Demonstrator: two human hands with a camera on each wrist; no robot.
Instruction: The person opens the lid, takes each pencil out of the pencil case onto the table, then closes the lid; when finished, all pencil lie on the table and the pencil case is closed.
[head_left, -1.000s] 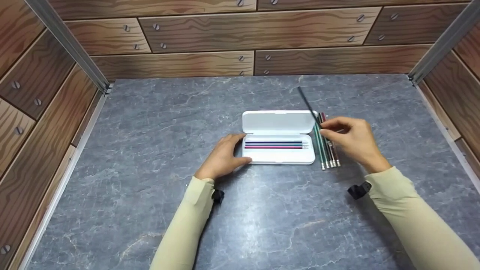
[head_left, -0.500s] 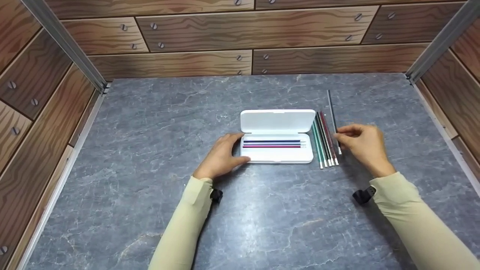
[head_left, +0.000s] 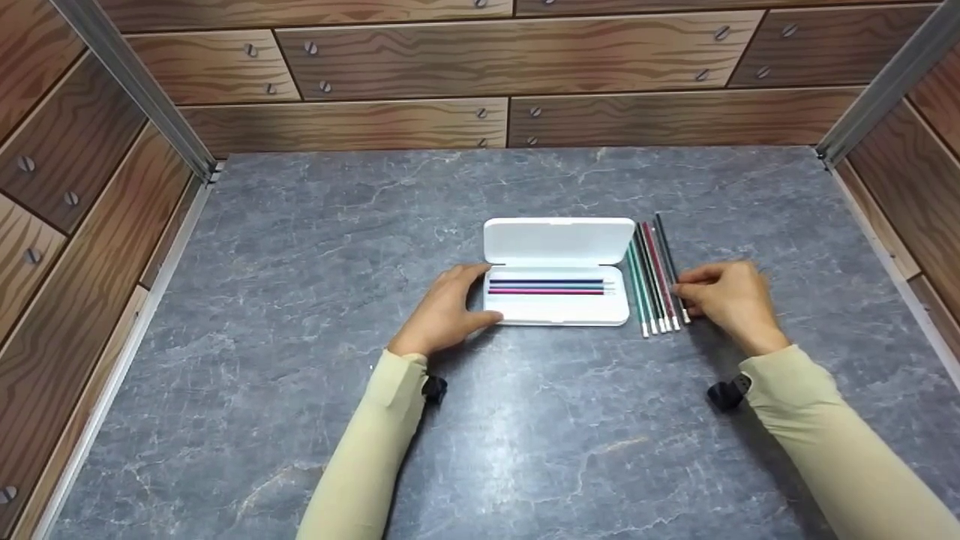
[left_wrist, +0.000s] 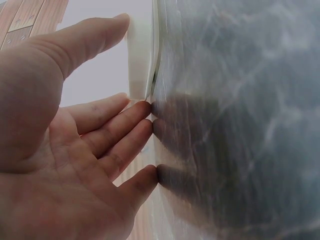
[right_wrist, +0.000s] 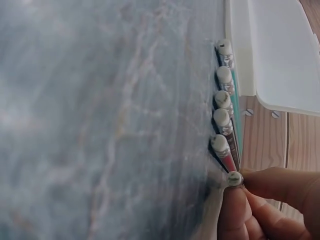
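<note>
A white pencil case (head_left: 555, 311) lies with its lid (head_left: 559, 241) raised, several coloured pencils (head_left: 544, 292) side by side in its base. My left hand (head_left: 444, 313) rests at the case's left end, thumb at the near corner and index finger at the far one; in the left wrist view the other fingertips (left_wrist: 145, 127) touch the tabletop, fingers nearly straight. My right hand (head_left: 731, 300) pinches a dark pencil (head_left: 667, 247) near its eraser end (right_wrist: 235, 178). This pencil lies beside a row of several pencils (head_left: 636, 281), erasers toward me, right of the case.
The grey marbled tabletop (head_left: 300, 262) spreads around the case. Wood-patterned panels (head_left: 420, 60) stand along the back and both sides, with metal posts (head_left: 161, 105) at the back corners. A black wrist camera (head_left: 727, 394) is strapped to the right wrist.
My right hand has carried the dark pencil from above the row to its right side, lowered it and drawn it nearer, lining it up with the others. The left hand has stayed put.
</note>
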